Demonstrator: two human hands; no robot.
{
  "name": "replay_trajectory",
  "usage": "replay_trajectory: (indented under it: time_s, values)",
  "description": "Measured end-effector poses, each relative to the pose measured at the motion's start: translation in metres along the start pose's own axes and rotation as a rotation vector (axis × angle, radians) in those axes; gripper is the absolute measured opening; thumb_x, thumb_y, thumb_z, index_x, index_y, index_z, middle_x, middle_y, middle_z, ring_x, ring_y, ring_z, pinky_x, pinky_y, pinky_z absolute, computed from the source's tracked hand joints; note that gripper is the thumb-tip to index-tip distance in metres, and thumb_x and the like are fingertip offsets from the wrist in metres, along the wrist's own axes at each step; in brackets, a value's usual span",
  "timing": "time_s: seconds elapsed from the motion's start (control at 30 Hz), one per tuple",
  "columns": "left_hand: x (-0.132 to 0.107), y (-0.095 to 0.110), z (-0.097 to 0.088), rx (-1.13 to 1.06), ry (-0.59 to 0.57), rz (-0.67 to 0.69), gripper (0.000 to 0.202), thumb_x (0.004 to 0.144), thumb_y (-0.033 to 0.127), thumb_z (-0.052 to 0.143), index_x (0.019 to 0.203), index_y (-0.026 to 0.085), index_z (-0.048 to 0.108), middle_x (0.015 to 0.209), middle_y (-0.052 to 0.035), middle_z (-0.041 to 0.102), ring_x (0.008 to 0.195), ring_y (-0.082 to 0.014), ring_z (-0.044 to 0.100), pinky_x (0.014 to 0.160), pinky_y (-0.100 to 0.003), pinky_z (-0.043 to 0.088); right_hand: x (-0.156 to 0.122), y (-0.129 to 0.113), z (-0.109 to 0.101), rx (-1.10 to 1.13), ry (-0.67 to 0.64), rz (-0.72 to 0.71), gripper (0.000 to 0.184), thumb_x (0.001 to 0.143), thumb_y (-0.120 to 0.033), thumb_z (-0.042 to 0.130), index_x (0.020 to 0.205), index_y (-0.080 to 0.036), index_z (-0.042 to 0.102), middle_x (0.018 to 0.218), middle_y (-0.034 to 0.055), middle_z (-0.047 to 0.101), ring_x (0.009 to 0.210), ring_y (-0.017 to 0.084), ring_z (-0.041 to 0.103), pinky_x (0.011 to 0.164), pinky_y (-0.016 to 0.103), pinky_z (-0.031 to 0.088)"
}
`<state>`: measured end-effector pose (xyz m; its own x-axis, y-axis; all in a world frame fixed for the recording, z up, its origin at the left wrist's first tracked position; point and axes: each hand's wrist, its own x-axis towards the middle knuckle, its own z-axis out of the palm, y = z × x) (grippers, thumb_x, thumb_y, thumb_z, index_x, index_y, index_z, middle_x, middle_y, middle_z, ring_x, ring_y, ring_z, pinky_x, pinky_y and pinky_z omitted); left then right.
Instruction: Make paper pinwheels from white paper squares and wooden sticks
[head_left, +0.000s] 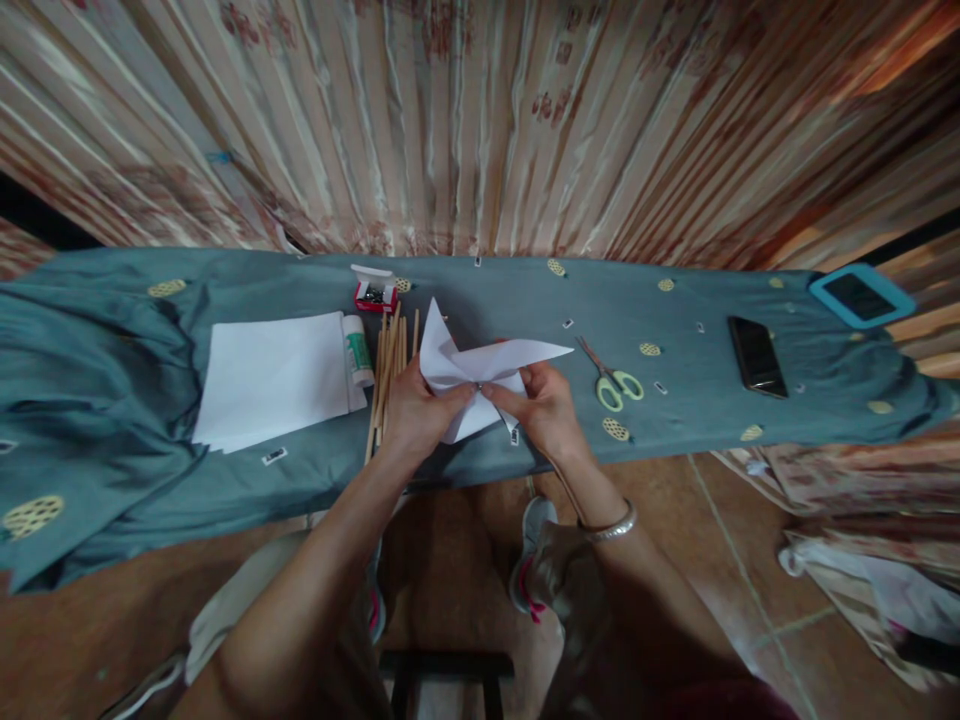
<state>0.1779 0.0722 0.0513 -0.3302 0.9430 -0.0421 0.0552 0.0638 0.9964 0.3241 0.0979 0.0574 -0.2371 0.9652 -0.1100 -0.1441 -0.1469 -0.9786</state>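
A white paper pinwheel point(491, 362) with pointed, folded blades is between my two hands, above the cloth-covered table. My left hand point(421, 410) grips its left side, the thumb pressed near the centre. From the right, my right hand point(546, 405) grips it with its thumb beside the other one. A small dark pin head point(479, 386) shows at the centre between the thumb tips. The fingers behind the paper are hidden. Several thin wooden sticks point(388, 365) lie just left of my left hand. Scissors point(611, 383) with light green handles rest right of my right hand.
A stack of white paper point(274, 380) lies at the left, with a glue stick point(358, 350) along its right edge. Behind the sticks stands an open red box point(376, 293) of small dark pieces. A phone point(757, 356) and a blue-framed device point(862, 296) lie far right.
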Motion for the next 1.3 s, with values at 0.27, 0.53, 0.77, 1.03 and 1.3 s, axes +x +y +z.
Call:
replay_trajectory:
  time_s: [0.27,0.53,0.77,1.03,1.3]
  values:
    - [-0.001,0.000,-0.002,0.144,-0.004,0.050,0.050,0.062,0.027,0.072,0.109,0.013,0.065,0.094,-0.0079,0.074,0.086,-0.0258,0.069,0.078,-0.037,0.055,-0.002,0.004,0.003,-0.076,0.030,-0.048,0.048,0.062,-0.031,0.080,0.106,-0.022,0.062,0.097,0.0036,0.073,0.090,0.022,0.068,0.082,0.036,0.055]
    - [-0.002,0.005,0.000,0.217,0.036,0.113,0.039,0.063,0.024,0.071,0.100,0.013,0.065,0.089,-0.0068,0.074,0.082,-0.0251,0.069,0.076,-0.036,0.055,-0.002,0.011,0.004,-0.166,0.081,-0.154,0.040,0.066,-0.031,0.076,0.103,-0.021,0.064,0.102,0.0054,0.073,0.094,0.022,0.068,0.087,0.036,0.054]
    - [0.004,-0.006,-0.002,0.184,0.077,0.120,0.042,0.063,0.026,0.074,0.102,0.014,0.065,0.089,-0.0082,0.073,0.082,-0.0269,0.069,0.074,-0.039,0.056,-0.001,0.011,0.006,-0.158,0.113,-0.108,0.046,0.065,-0.035,0.077,0.106,-0.020,0.063,0.092,0.0036,0.073,0.082,0.021,0.069,0.074,0.034,0.056]
    - [0.006,-0.009,-0.004,0.162,0.057,0.174,0.043,0.063,0.027,0.074,0.104,0.015,0.065,0.089,-0.0062,0.073,0.081,-0.0249,0.069,0.074,-0.037,0.056,0.000,0.009,0.007,-0.147,0.109,-0.119,0.042,0.063,-0.034,0.077,0.100,-0.020,0.063,0.095,0.0045,0.073,0.086,0.022,0.068,0.077,0.034,0.055]
    - [0.003,-0.007,-0.003,0.208,0.046,0.187,0.054,0.064,0.028,0.074,0.116,0.015,0.062,0.095,-0.0064,0.074,0.086,-0.0250,0.069,0.077,-0.036,0.055,0.000,0.009,0.007,-0.144,0.096,-0.111,0.035,0.064,-0.033,0.077,0.093,-0.021,0.061,0.087,0.0030,0.073,0.075,0.019,0.067,0.068,0.031,0.055]
